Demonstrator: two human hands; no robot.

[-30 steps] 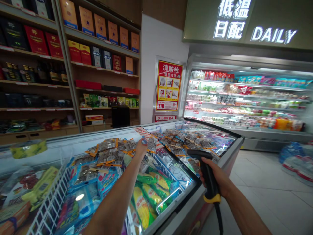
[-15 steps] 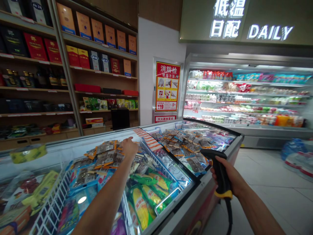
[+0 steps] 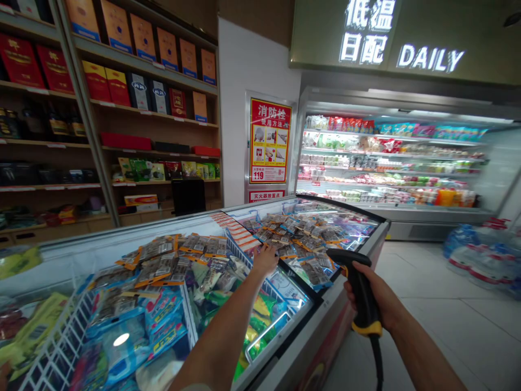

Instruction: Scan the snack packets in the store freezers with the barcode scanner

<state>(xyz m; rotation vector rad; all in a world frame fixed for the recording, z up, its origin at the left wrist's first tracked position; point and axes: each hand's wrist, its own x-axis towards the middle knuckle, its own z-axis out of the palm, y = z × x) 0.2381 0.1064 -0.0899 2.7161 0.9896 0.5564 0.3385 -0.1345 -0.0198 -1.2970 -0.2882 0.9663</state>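
Note:
My right hand [image 3: 364, 288] grips a black and yellow barcode scanner [image 3: 364, 296], its cable hanging down. Beside the dark frame [image 3: 291, 277] between the freezer's glass lids, my left hand [image 3: 265, 262] is stretched out, fingers slightly bent and apart; I see nothing held in it, though its underside is hidden. Just beyond it, a pile of small brown and orange food packets [image 3: 301, 233] lies on the right glass lid. A second group of such packets [image 3: 163, 260] lies on the left side, above blue bags [image 3: 160, 320]. Green and yellow corn packs [image 3: 262, 309] show partly behind my left forearm.
White wire baskets [image 3: 61, 336] divide the chest freezer. Its edge [image 3: 325, 312] runs diagonally along my right. Shelves of boxed goods [image 3: 142, 92] stand behind at left. A lit refrigerated case [image 3: 391, 163] and wrapped water bottles [image 3: 480, 252] are at right.
My left hand has moved right, from the left packets to the lid frame near the right pile. Packets it covered now show. The view has shifted right; the scanner stays in my right hand.

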